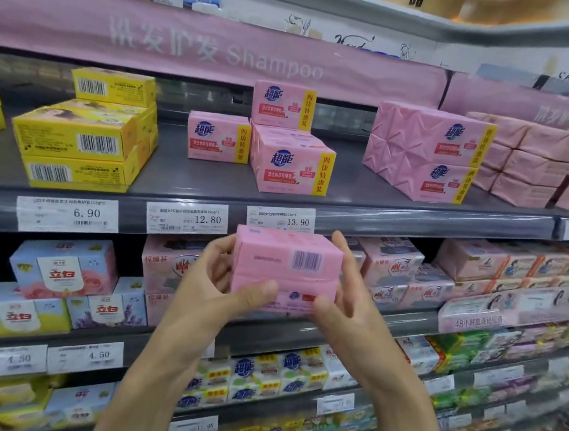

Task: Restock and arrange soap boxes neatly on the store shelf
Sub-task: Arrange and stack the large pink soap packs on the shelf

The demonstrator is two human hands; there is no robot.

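I hold a pink soap pack [284, 265] with a barcode on its top face, in front of the shelf edge, below the 13.90 price tag. My left hand [218, 279] grips its left end with the thumb on the front. My right hand [347, 291] grips the right end, its fingers reaching up the side. On the grey top shelf [190, 171] above stand more of the same pink soap packs [292, 165]: one alone at the left, a stack at the front, and one upright behind.
Yellow soap boxes [84, 137] are stacked at the shelf's left. Larger pink wrapped packs [428, 155] sit to the right. Price tags [186, 217] line the shelf edge. Lower shelves hold many other soap packs. A pink shampoo banner hangs above.
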